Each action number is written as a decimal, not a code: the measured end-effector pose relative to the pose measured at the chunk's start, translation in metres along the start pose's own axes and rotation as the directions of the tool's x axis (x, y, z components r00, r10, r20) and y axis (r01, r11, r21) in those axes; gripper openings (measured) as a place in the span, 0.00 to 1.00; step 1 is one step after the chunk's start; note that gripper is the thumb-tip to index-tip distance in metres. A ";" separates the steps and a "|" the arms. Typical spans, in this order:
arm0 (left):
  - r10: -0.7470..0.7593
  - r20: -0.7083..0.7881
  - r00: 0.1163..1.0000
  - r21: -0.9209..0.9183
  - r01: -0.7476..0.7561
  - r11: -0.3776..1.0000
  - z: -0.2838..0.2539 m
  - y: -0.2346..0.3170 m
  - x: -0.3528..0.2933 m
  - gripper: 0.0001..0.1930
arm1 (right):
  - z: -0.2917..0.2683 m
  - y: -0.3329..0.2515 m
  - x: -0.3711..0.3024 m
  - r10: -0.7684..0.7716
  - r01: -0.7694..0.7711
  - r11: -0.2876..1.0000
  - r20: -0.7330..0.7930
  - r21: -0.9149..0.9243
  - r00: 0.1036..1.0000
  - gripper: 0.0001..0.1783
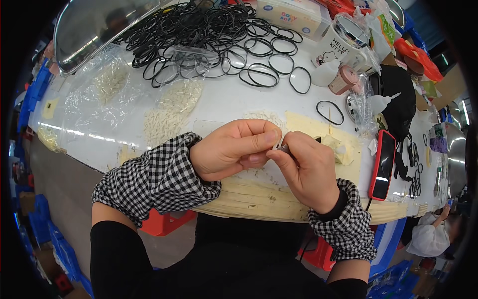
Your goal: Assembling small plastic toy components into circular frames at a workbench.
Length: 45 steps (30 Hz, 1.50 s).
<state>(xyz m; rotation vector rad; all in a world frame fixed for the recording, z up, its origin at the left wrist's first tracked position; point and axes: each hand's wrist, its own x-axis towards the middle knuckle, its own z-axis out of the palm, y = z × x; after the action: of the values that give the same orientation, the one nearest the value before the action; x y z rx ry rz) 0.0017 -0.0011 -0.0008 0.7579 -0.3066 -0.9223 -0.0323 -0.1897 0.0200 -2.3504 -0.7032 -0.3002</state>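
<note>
Above the near edge of the table, my left hand (234, 149) and my right hand (308, 169) meet fingertip to fingertip. A small white piece (278, 143) is pinched by my left thumb and index finger. My right thumb and fingers close on a small dark, metal-looking tool (285, 148) beside that piece; most of it is hidden. Behind my hands lies a small heap of white pieces (264, 117). A larger heap of similar pieces (159, 124) spreads farther left, beyond my left sleeve.
Black rubber rings (189, 30) pile up at the back, some loose (329, 112). A clear bag (109, 84) of white pieces lies left. At right are a red-framed phone (382, 164), a yellowish block (343, 149), a pink tub (343, 79) and a white mug (333, 47).
</note>
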 end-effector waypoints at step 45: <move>0.114 -0.475 0.872 0.131 -0.058 0.990 -0.008 0.009 0.004 0.11 | 0.011 0.004 -0.007 0.178 -0.171 0.983 0.138 -0.061 0.974 0.09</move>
<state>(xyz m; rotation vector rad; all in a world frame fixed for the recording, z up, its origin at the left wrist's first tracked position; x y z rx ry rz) 0.0137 0.0030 -0.0007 1.0425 0.0507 -0.6061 -0.0358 -0.1879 0.0066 -2.4791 -0.5554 -0.0726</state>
